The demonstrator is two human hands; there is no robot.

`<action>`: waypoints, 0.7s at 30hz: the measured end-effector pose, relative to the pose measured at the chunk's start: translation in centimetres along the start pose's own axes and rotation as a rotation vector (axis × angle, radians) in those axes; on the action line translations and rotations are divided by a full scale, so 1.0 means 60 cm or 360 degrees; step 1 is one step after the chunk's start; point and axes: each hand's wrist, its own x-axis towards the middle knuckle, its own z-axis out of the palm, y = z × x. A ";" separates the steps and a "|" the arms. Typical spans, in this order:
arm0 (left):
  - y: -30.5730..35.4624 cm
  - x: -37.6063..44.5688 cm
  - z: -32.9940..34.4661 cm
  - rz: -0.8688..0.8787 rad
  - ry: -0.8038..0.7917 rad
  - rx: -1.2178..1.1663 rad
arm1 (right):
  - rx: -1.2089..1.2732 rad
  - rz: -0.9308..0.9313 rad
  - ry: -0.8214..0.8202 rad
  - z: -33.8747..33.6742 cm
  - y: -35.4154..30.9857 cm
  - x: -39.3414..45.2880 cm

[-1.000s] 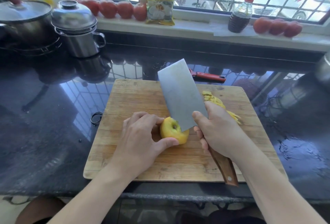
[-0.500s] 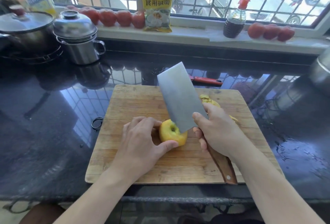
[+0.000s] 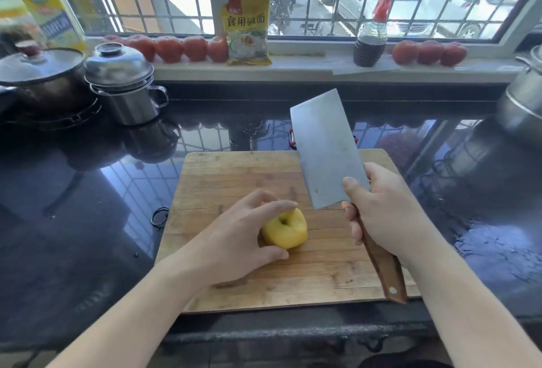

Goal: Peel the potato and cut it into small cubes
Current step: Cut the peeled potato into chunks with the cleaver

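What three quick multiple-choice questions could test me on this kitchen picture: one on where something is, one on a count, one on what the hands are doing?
1. Where does the peeled potato lie?
A. On the wooden cutting board
B. On the windowsill
C. Inside the steel pot

2. How many tomatoes sit right of the dark sauce bottle?
A. One
B. Three
C. Six

3. What is the cleaver doing?
A. Lying flat on the counter
B. Buried in the potato
C. Held raised, clear of the potato

Answers:
1. A, the left hand holds it down on the board.
2. B, three red tomatoes stand in a row there.
3. C, the right hand grips its handle and the blade is apart from the potato.
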 end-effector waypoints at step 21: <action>0.027 0.004 0.046 -0.0292 0.0322 0.0107 | 0.0105 0.0246 0.0007 0.016 -0.002 -0.023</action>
